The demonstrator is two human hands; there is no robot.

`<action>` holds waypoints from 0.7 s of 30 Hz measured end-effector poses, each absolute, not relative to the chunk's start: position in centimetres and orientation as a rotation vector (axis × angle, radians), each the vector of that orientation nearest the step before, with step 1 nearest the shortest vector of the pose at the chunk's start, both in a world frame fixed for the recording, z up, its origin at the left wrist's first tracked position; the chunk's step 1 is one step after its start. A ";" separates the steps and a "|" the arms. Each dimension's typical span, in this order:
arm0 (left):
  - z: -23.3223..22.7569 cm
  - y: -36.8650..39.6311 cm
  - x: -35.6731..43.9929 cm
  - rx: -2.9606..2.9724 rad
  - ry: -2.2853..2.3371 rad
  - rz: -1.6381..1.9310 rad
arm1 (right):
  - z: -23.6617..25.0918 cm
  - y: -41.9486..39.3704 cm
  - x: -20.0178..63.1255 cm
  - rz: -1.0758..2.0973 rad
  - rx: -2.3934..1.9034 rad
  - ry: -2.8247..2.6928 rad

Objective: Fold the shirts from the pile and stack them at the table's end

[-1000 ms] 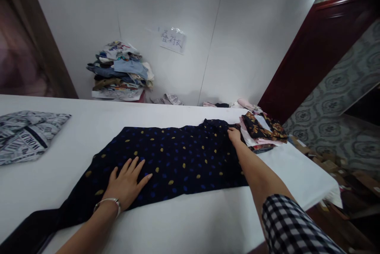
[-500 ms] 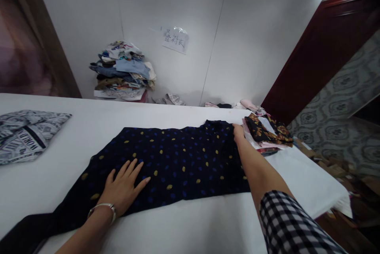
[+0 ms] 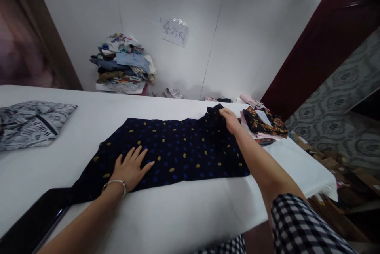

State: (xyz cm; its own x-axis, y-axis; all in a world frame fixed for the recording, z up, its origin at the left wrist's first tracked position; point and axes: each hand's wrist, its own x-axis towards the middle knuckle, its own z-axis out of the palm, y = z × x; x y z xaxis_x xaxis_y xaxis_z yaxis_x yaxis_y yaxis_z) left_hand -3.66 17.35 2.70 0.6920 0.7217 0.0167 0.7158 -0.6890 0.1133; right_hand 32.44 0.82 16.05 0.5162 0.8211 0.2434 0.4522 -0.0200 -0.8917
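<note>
A dark navy garment (image 3: pixel 178 151) with blue and yellow dots lies spread along the white table (image 3: pixel 184 214). My left hand (image 3: pixel 130 169), with a silver bracelet at the wrist, rests flat on its near left part, fingers apart. My right hand (image 3: pixel 230 121) reaches to the garment's far right end and pinches the fabric there, lifting a small fold off the table.
A stack of folded patterned clothes (image 3: pixel 263 125) sits at the table's right end, just beyond my right hand. A newsprint-patterned garment (image 3: pixel 32 123) lies at the left. A heap of clothes (image 3: pixel 123 63) stands against the white wall under a paper sign (image 3: pixel 175 32). Boxes litter the floor at right.
My right hand has closed on the garment's far end and raised it slightly, moving a little left. My left hand stays pressed flat on the cloth.
</note>
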 end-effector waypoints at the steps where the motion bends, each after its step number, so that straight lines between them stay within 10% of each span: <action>1: 2.7 17.3 -3.6 2.793 1.190 0.107 | 15.8 0.7 30.2 0.453 -1.659 -1.255; 7: 2.7 17.1 -3.5 2.770 1.185 0.098 | 9.5 -3.2 19.6 0.635 -1.748 -2.199; 21: 5.2 16.3 -3.6 2.650 1.203 0.073 | 3.0 -15.1 25.4 -0.048 -2.371 -1.707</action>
State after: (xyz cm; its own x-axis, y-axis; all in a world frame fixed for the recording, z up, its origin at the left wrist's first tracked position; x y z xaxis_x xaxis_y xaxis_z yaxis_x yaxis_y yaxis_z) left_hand -3.56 16.34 5.20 0.6620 0.7479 -0.0491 0.7364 -0.6369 0.2283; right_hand 25.39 -15.13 2.99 0.3251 0.9331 0.1535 0.9403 -0.3016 -0.1577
